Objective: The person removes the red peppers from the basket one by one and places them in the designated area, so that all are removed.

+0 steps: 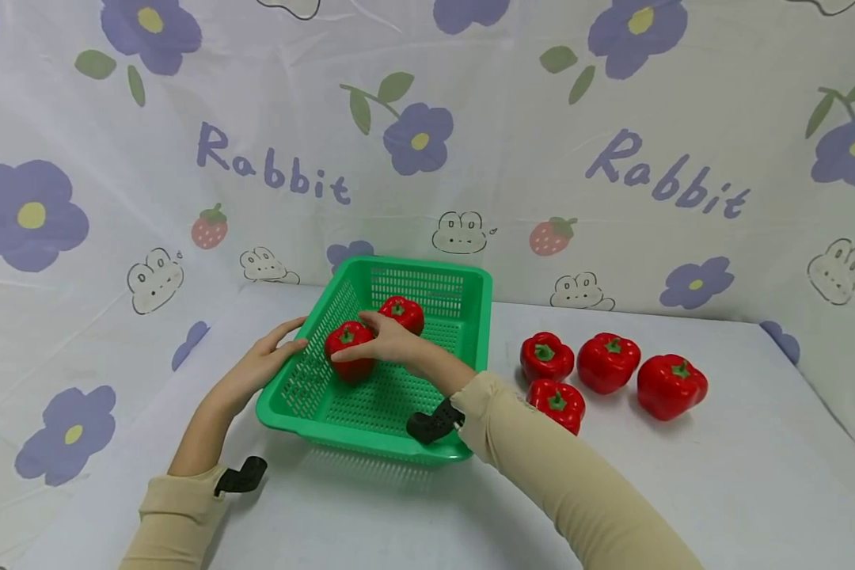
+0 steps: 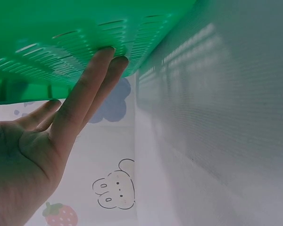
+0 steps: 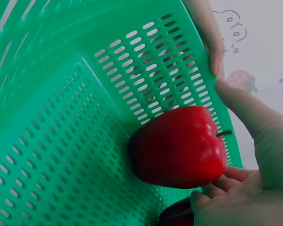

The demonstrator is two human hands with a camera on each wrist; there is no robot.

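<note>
A green slotted basket [image 1: 359, 442] stands on the table with two red peppers inside. My right hand [image 1: 381, 340] reaches in and grips the nearer pepper [image 1: 351, 358] close to the left wall. In the right wrist view the fingers of that hand [image 3: 245, 160] curl under the pepper [image 3: 179, 146], with the thumb up beside it. The other pepper [image 1: 402, 313] lies further back. My left hand [image 1: 274, 352] rests on the basket's left rim from outside. Its straight fingers [image 2: 92, 89] press on the basket's outer wall [image 2: 61, 42].
Several more red peppers lie loose on the table right of the basket, the nearest [image 1: 547, 356] a hand's width from its wall. A flower-printed cloth [image 1: 613, 491] covers the table and hangs as a backdrop behind it.
</note>
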